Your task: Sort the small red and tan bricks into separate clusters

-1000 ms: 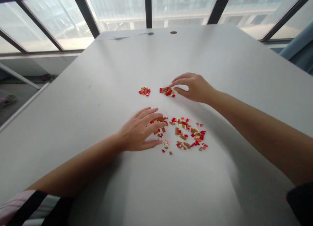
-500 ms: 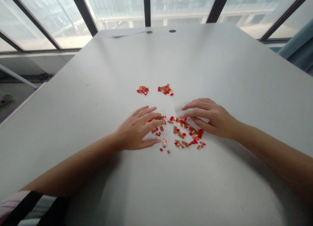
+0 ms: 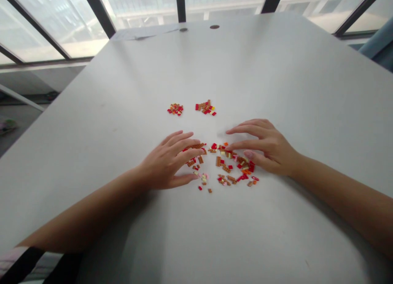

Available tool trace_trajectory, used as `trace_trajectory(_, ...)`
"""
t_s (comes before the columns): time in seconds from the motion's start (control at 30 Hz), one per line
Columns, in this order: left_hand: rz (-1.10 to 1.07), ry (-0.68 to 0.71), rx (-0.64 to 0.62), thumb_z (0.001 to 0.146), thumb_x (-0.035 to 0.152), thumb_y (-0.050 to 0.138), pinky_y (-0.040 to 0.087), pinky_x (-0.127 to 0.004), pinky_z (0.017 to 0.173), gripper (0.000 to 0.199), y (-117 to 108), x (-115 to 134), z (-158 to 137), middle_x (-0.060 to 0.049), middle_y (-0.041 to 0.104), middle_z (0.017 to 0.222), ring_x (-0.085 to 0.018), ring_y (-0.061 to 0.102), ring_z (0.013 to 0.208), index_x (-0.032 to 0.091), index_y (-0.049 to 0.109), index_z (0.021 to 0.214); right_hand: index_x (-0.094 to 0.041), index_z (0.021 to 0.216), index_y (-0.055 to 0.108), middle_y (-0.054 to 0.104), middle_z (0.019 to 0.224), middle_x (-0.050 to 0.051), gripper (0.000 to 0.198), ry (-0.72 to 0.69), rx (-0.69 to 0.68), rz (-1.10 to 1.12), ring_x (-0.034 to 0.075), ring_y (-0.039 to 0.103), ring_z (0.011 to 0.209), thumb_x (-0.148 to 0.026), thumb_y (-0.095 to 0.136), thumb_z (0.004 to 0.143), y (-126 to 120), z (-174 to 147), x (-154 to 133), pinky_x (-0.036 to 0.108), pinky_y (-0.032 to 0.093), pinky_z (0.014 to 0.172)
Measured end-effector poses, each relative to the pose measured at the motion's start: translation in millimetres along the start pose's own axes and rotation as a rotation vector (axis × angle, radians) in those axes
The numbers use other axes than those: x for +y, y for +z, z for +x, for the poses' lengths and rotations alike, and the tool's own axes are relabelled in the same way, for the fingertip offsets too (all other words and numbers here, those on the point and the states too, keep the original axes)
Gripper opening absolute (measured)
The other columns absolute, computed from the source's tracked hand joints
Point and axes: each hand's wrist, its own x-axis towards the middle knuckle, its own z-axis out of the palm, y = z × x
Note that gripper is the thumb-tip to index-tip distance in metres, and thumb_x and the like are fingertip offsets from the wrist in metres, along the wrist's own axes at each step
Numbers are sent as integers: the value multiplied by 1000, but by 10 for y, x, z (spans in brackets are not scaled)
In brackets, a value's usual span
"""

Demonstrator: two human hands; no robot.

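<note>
Small toy bricks in brown, red, orange, cream and pink lie scattered between my two hands on the white table [image 3: 196,235]. My left hand [image 3: 168,161] is spread over the left part of them, partly hiding a cluster of brown and red bricks [image 3: 193,162]. My right hand [image 3: 265,147] hovers at the upper right of the larger scatter of bricks [image 3: 227,168], fingers apart, its index fingertip at or just above a few pieces. Neither hand holds a brick that I can see.
Farther back are two small groups: a round pile of small pieces [image 3: 175,109] on the left and a pile of longer bricks [image 3: 205,108] on the right. Paper sheets [image 3: 144,32] and two dark round spots lie at the far edge by the windows.
The view has tilted down slightly, shifting the table upward. My right thumb has drawn a little away from the index finger. The bricks look the same.
</note>
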Motion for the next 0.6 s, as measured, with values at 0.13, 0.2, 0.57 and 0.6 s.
trace_trajectory(0.13, -5, -12, -11, 97, 45, 56, 36, -53, 118, 46, 19, -6, 14, -15, 60, 137, -32, 48, 138, 16, 53, 133, -33, 113, 74, 67, 133, 4, 33, -26, -3, 11, 26, 60, 119, -35, 46, 97, -33, -3, 30, 51, 42, 103)
trace_trajectory(0.2, -8, -12, -15, 97, 45, 56, 36, -53, 118, 46, 24, -8, 18, -15, 60, 137, -32, 48, 138, 16, 53, 133, -31, 107, 76, 67, 133, 5, 31, -59, 19, 31, 25, 60, 119, -32, 47, 97, -48, -9, 39, 50, 42, 104)
trace_trajectory(0.57, -13, -11, -18, 97, 47, 56, 35, -51, 119, 48, 50, -37, 30, -14, 59, 138, -31, 47, 139, 18, 51, 135, -32, 100, 78, 63, 139, 4, 30, -79, 55, 105, 25, 59, 123, -32, 48, 97, -61, -30, 55, 52, 40, 107)
trace_trajectory(0.6, -14, -10, -18, 97, 47, 56, 35, -51, 119, 48, 52, -39, 30, -14, 59, 138, -31, 47, 139, 18, 51, 135, -32, 97, 78, 63, 138, 4, 30, -72, 57, 111, 25, 59, 122, -32, 48, 97, -66, -36, 63, 52, 40, 108)
